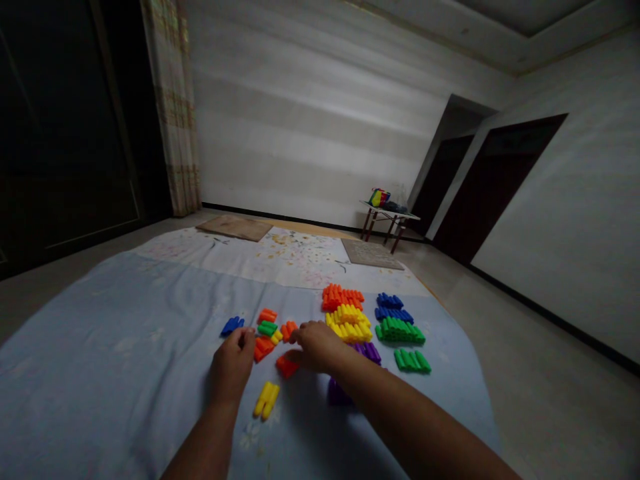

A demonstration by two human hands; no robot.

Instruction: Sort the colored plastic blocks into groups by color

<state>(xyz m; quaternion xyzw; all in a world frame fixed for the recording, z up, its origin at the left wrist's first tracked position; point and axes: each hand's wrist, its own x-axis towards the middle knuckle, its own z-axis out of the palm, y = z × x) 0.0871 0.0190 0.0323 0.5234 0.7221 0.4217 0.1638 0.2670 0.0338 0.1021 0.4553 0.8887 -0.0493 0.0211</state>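
Note:
My left hand [234,361] is curled closed beside the small loose cluster, thumb and forefinger together; whatever is in it, if anything, is hidden. Just beyond it lies a blue plastic block [232,326]. My right hand [316,345] reaches in from the right, thumb and fingers apart. Its fingertips are close to one orange block [289,331], and its thumb is at a red-orange block [287,366]. Between the hands are a green block [267,328], a small yellow block [277,337] and more orange blocks [263,348]. A yellow block [267,401] lies nearer me.
Blocks sorted by colour lie on the right: orange rows [342,297], yellow rows [349,324], purple ones [369,351] partly behind my right arm, blue rows [393,308] and green rows [400,331]. A blue floral sheet [150,333] covers the bed. A small table [390,212] stands beyond.

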